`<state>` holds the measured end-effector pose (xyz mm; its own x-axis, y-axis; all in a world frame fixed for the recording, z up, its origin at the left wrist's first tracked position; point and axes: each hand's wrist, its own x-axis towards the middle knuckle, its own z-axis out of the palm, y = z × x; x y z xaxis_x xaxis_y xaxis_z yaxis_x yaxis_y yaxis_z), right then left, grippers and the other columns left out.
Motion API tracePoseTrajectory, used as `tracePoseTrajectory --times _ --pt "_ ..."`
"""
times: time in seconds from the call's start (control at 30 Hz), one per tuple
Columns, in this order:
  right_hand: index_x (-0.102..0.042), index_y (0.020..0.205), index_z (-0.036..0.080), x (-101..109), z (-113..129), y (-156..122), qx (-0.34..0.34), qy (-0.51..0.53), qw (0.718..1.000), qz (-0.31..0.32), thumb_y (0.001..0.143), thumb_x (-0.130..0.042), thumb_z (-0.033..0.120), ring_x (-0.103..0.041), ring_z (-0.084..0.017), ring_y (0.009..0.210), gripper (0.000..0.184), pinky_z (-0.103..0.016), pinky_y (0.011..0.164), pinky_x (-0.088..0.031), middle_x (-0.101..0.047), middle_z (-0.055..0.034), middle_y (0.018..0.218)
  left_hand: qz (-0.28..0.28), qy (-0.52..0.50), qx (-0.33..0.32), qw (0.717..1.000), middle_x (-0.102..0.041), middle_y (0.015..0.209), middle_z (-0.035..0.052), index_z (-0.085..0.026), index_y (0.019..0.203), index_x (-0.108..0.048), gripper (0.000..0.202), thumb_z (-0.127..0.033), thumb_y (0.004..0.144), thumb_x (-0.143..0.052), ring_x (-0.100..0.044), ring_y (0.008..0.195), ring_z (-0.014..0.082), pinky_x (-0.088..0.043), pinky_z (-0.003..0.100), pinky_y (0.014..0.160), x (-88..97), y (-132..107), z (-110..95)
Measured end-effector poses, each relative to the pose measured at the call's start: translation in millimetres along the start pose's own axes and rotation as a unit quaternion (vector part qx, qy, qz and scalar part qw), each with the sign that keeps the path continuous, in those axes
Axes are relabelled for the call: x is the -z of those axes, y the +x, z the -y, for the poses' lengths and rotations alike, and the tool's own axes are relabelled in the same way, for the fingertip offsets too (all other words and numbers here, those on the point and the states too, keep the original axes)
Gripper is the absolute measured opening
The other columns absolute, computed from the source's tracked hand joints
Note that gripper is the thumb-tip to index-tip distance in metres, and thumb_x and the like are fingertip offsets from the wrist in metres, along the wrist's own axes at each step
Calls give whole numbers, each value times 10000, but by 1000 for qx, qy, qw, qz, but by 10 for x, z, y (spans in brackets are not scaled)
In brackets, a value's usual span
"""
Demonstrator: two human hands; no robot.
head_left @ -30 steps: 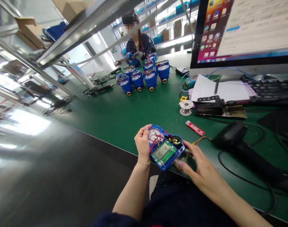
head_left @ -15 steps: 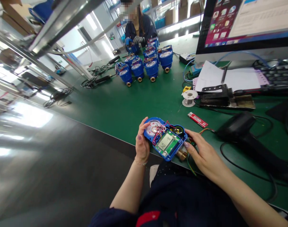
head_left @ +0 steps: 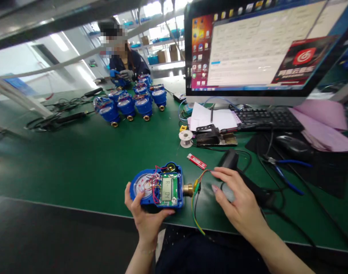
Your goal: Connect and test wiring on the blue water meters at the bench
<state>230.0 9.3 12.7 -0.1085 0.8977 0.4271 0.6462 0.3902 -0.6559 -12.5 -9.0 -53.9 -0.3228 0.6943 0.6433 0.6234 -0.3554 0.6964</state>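
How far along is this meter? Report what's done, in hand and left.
Done: the board sits wired in the meter, its display shows characters, a clip grips the brass fitting. In hand: the left hand holds the meter; the right hand is at the scanner. Left: no cover on it yet.

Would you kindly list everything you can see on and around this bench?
open meter: one, blue, near edge, in left hand
meters: several, blue, far left
monitor: one, lit, far right
keyboard: one, black, below monitor
mouse: one, black, right of keyboard
scanner: one, black, under right hand
spool: one, white, mid-table
strip: one, red, near spool
pliers: one, blue-handled, right
pink papers: stack, far right
leads: a few, yellow, green, red, at open meter's brass end
table: one, green
co-worker: one, dark jacket, far end
left hand: grips open meter
right hand: open, over scanner
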Motion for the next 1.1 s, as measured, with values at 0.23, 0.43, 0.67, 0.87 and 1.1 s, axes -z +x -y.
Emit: tracePoseTrajectory --times 0.23,0.43,0.67,0.87,1.1 --pt "-630 894 216 864 -592 47 -134 -169 958 -191 838 -517 330 -583 -178 820 170 -322 799 -464 -620 -29 906 -19 13 -36 999 -259 1438 89 -282 1118 -434 751 -524 513 -807 -249 1322 355 -234 601 1063 -115 86 33" --pt "-632 882 219 753 -460 -33 -77 -116 985 -101 849 -527 310 -600 -147 773 142 -248 690 -465 -637 -10 880 4 -9 -23 1000 -249 1437 89 -278 1109 -439 717 -508 535 -802 -243 1331 334 -243 579 1072 -67 106 71" --pt "-513 1214 183 -114 -173 101 -36 -243 949 197 880 -426 176 -643 -201 740 346 -298 621 -491 -662 -70 918 28 -41 32 998 -218 1436 106 -283 1190 -422 798 -658 547 -707 -223 1335 340 -289 540 1059 15 74 41" --pt "-595 931 156 -485 -189 235 -30 -346 903 254 848 -388 61 -628 -202 692 242 -263 521 -433 -613 -85 856 -77 -56 -41 995 -363 1324 79 -253 1145 -478 366 -470 853 -511 -311 1287 259 -215 518 1099 106 108 -212" --pt "-564 964 134 -107 -42 -102 225 -40 974 -6 857 -499 79 -555 -137 799 136 -245 739 -457 -576 -61 870 -51 48 -237 969 -606 946 50 -153 1040 -555 393 -54 692 -709 -564 920 181 -385 450 970 173 187 -508"
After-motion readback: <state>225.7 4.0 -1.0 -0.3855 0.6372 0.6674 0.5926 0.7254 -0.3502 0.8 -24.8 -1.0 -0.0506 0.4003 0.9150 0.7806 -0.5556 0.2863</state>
